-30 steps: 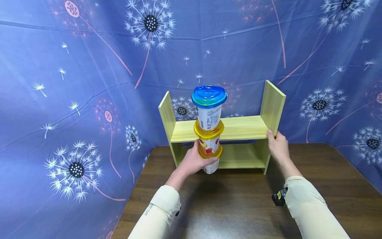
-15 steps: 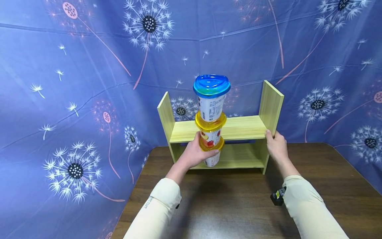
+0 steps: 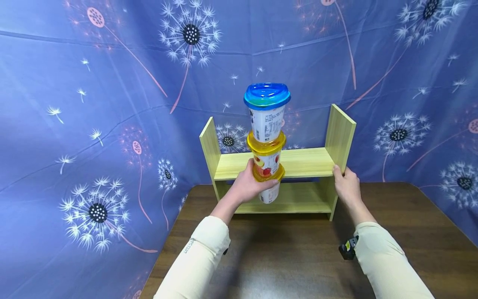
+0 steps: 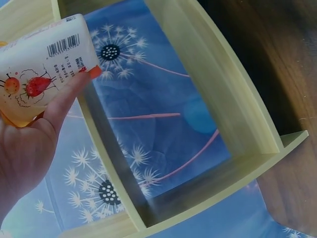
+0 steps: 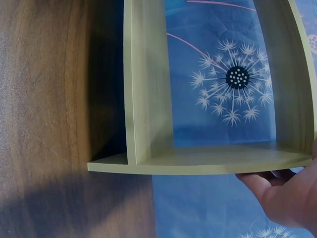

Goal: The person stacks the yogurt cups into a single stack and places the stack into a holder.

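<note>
In the head view, a stack of three lidded plastic cups is held up in front of the wooden shelf [image 3: 307,161]. On top is a white cup [image 3: 267,124] with a blue lid; the middle cup [image 3: 264,165] has a yellow lid and fruit pictures, and the lowest cup [image 3: 269,195] is yellow-lidded too. My left hand [image 3: 247,185] grips the stack low down, its thumb across the lowest cup. The left wrist view shows that hand against a cup [image 4: 47,64] with strawberry print and a barcode. My right hand [image 3: 347,185] holds the shelf's right side panel at board height.
The shelf has two boards and stands on a brown wooden table [image 3: 284,253]. A blue curtain [image 3: 123,95] with dandelion print hangs behind and on both sides. Shadows of the arms fall on the tabletop.
My left hand has lifted the cup stack upward and slightly right, so the blue lid stands higher above the upper board. My right hand stays on the side panel.
</note>
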{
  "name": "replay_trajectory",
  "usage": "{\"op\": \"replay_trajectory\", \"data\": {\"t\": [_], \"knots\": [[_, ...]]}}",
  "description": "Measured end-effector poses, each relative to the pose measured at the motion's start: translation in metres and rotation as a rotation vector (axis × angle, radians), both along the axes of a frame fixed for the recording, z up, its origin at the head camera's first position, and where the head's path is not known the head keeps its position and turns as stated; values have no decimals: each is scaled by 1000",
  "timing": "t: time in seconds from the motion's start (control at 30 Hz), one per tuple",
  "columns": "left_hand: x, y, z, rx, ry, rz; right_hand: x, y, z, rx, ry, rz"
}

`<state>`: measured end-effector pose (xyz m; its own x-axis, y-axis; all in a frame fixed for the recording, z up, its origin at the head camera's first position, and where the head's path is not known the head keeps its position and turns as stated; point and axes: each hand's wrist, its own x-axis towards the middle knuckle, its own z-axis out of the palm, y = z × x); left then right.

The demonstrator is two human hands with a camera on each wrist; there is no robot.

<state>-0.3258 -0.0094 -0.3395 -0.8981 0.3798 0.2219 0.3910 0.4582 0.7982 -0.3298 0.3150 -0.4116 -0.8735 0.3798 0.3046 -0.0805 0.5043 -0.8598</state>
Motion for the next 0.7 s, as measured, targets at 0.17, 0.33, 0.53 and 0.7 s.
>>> {"op": "replay_trajectory", "data": {"t": [0.17,0.33,0.53,0.7], "knots": [[-2,3,7,18,-14,7,1,1,-1,14,13,4],[-4,6,14,28,-25,8,1,1,-2,21,8,1],[-7,10,20,39,-16,28,1,1,-2,25,8,-6],[-8,11,25,32,-9,24,1,1,-2,32,19,-4]]}}
